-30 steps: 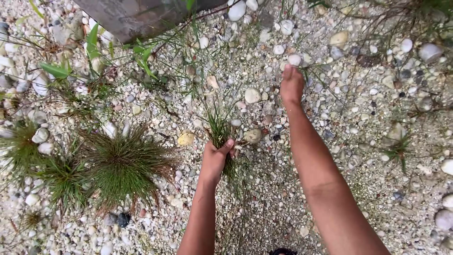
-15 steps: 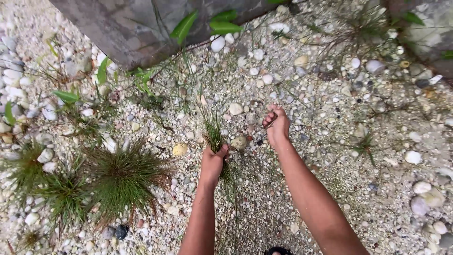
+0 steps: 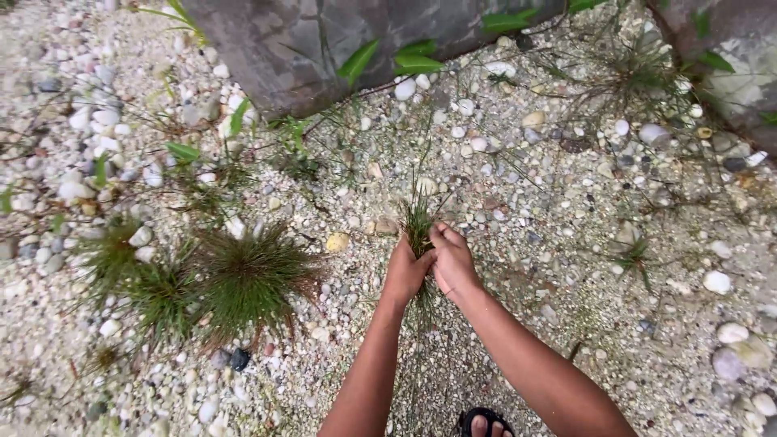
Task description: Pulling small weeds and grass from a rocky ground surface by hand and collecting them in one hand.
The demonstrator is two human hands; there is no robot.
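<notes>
A thin tuft of green grass [image 3: 418, 220] stands up out of the pale gravel in the middle of the head view. My left hand [image 3: 406, 271] is closed around its base from the left. My right hand [image 3: 453, 260] presses against the same tuft from the right, fingers curled onto the blades and touching my left hand. The lower part of the tuft is hidden between the two hands.
Larger bushy grass clumps [image 3: 243, 275] grow to the left. A big grey rock [image 3: 340, 36] with green leaves lies ahead, another rock [image 3: 728, 65] at the top right. Loose white pebbles [image 3: 717, 282] are scattered about. My sandalled foot [image 3: 486, 423] shows at the bottom.
My right hand has come back from the gravel ahead and joined my left hand on the grass tuft. The view has shifted up toward the rock.
</notes>
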